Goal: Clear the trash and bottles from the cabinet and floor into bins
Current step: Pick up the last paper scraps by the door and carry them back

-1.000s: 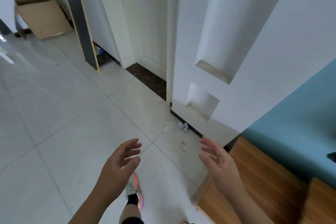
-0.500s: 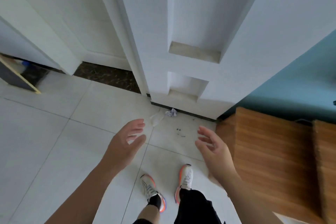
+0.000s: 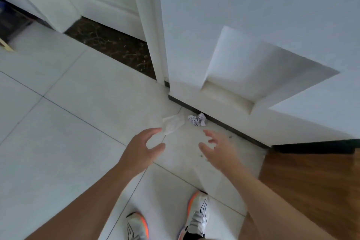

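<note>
Both hands have dropped closer to the floor (image 3: 78,122) since a moment ago. The left hand (image 3: 140,150) reaches out, fingers loosely spread and empty, just short of the white wrapper (image 3: 173,123). The right hand (image 3: 218,152) is spread wide, nothing held. Just beyond lies the crumpled paper (image 3: 197,120), against the white cabinet (image 3: 253,25) base. Pickup looks imminent. No bin in view.
</note>
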